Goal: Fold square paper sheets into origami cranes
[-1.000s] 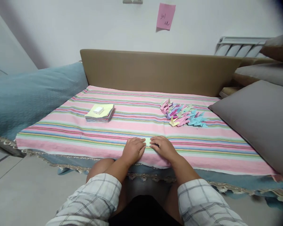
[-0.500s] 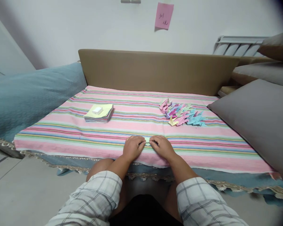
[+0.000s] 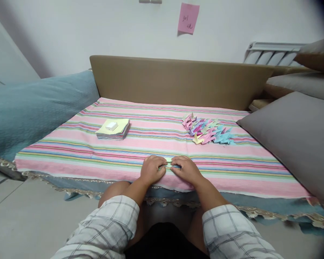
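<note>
Symmetrically, hands (image 3: 153, 169) (image 3: 186, 169) on green paper (image 3: 168, 159).

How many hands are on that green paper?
2: the left hand at the left of the green paper, the right hand at its right. No other hands show.

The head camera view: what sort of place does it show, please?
Probably a room in a home: what looks like a blue-covered sofa arm, gray cushions at the right and a pink striped cloth between them suggest it.
</note>
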`<state>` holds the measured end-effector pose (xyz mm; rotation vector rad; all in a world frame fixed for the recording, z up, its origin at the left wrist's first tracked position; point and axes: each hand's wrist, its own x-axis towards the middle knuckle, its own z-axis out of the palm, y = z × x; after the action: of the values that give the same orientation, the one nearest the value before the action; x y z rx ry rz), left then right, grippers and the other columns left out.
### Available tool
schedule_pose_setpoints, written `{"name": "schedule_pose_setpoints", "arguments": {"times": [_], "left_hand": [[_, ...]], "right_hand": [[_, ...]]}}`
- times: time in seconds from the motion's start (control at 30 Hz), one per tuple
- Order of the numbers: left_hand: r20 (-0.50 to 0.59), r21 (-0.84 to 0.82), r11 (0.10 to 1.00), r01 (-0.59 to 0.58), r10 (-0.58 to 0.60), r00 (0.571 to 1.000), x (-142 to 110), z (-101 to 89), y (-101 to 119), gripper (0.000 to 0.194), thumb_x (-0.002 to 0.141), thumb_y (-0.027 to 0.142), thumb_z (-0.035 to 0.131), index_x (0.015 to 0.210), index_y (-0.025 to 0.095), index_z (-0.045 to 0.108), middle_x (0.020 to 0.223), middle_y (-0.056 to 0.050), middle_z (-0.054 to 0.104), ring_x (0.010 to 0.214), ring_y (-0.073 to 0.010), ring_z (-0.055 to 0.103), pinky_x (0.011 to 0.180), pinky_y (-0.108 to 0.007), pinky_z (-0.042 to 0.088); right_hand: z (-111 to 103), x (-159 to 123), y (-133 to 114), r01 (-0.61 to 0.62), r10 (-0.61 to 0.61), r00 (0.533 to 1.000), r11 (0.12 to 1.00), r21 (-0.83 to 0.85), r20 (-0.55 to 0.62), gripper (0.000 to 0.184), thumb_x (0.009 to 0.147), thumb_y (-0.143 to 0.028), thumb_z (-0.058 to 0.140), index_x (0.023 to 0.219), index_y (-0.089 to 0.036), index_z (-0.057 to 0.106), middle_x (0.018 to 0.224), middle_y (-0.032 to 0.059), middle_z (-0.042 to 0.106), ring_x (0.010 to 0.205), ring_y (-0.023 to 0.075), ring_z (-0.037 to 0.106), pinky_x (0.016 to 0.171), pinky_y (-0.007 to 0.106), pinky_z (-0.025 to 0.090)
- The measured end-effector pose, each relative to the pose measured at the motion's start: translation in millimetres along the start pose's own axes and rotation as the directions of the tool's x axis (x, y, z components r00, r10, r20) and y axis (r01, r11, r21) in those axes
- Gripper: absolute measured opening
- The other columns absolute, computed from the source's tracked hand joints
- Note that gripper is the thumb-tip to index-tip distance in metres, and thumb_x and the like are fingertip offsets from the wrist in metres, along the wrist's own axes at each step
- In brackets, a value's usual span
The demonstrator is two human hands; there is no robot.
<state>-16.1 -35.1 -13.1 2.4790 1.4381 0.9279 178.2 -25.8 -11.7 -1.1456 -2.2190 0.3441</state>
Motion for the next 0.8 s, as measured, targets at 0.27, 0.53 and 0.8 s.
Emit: {"name": "schedule_pose_setpoints", "arguments": {"times": [0.27,0.53,0.8], "left_hand": [[-0.006,0.059,0.998,0.003,-0.002,1.000,2,4.3,-1,0.016,0.081,0.037,0.058,0.079,0.027,0.069,0.097,0.002,0.071,0.089,-0.0182,0.059,0.079,-0.034,0.038],[-0.049,0.060,0.995,0.079,-0.076,0.996,3,6.0,4,0.014,0.080,0.032,0.058,0.072,0.023,0.067,0.093,0.001,0.071,0.086,-0.0182,0.059,0.080,-0.034,0.038],[-0.036,0.111,0.978,0.177,-0.174,0.984,7,7.5,11,0.013,0.078,0.027,0.058,0.068,0.022,0.065,0.088,0.000,0.070,0.083,-0.0186,0.056,0.078,-0.033,0.036]], "right_hand": [[2,2,-1,-0.029,0.029,1.000,0.999,-0.024,0.009,0.010,0.082,-0.023,0.059,0.078,-0.022,0.068,0.097,0.0040,0.068,0.096,0.0191,0.058,0.088,0.035,0.040],[7,5,-7,-0.135,0.134,0.990,0.991,-0.013,-0.037,0.013,0.081,-0.022,0.057,0.071,-0.021,0.065,0.093,0.0032,0.069,0.093,0.0185,0.058,0.087,0.033,0.038],[13,8,-12,-0.197,0.190,0.978,0.978,-0.068,-0.090,0.013,0.076,-0.018,0.057,0.063,-0.020,0.058,0.085,0.0018,0.067,0.087,0.0176,0.056,0.084,0.030,0.037]]}}
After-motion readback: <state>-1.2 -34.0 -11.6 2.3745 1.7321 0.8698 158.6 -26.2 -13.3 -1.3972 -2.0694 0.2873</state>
